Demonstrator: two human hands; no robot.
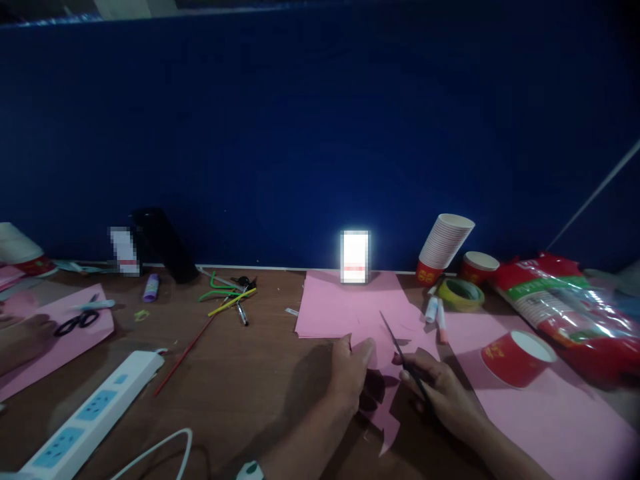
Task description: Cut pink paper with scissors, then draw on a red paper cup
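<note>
My left hand (353, 373) pinches a piece of pink paper (387, 427) whose edges are cut into curves and points, and part of it hangs below the fingers. Close on its right, my right hand (443, 393) is closed around scissors (393, 335). They are dark and slim, seen nearly edge-on, with the tip pointing away over the paper; whether the blades are apart I cannot tell. Behind both hands lies a stack of pink sheets (327, 303), with a bright pixelated upright object (355, 257) at its back edge.
Rightward are stacked paper cups (446, 241), yellow tape (461, 295), markers (431, 309), a red cup (513, 360) on pink paper and a bag of cups (575, 300). Leftward are a power strip (95, 407), pipe cleaners (220, 293) and another person's hand (25, 340) near black-handled scissors (77, 323).
</note>
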